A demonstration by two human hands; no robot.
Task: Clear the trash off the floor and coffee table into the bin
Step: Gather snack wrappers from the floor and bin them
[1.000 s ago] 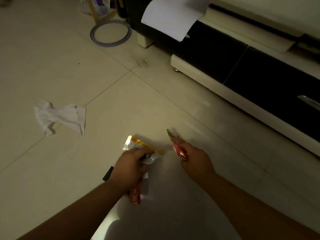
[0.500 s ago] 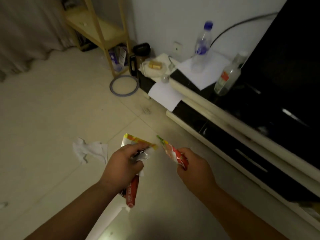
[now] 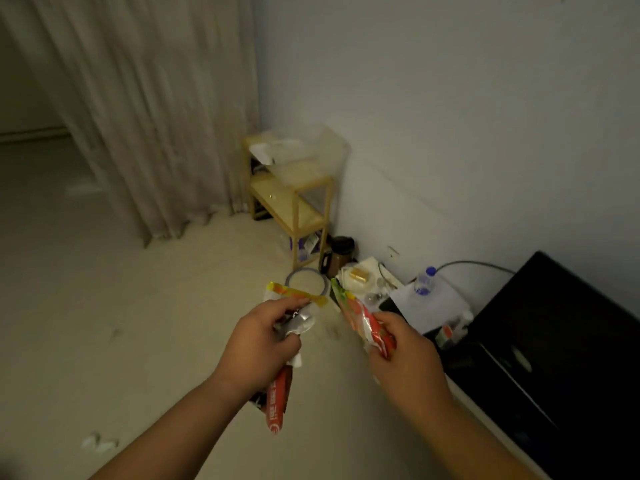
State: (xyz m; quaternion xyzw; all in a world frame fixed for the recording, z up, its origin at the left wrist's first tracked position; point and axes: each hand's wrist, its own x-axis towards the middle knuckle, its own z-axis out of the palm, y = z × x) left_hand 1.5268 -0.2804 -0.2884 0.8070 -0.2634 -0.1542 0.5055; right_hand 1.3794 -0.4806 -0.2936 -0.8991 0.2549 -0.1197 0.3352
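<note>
The left hand is closed in a fist around a bunch of wrappers: a crumpled silver foil piece bulges out between thumb and fingers, a strip with a yellow-orange edge sticks up and to the right above the knuckles, and a red sleeve with white lettering hangs down below the palm. The right hand pinches a red wrapper with its fingers curled shut on the lower end; the wrapper is long and glossy, red with white patches and a green-yellow tip, tilted up and to the left so that the tip comes near the yellow strip without touching it. Both bundles are held in the air above the pale floor. Low on the left, a small white tissue lies crumpled on the floor, well apart from the hands. Behind stand a wooden shelf, a curtain and a dark cabinet.
</note>
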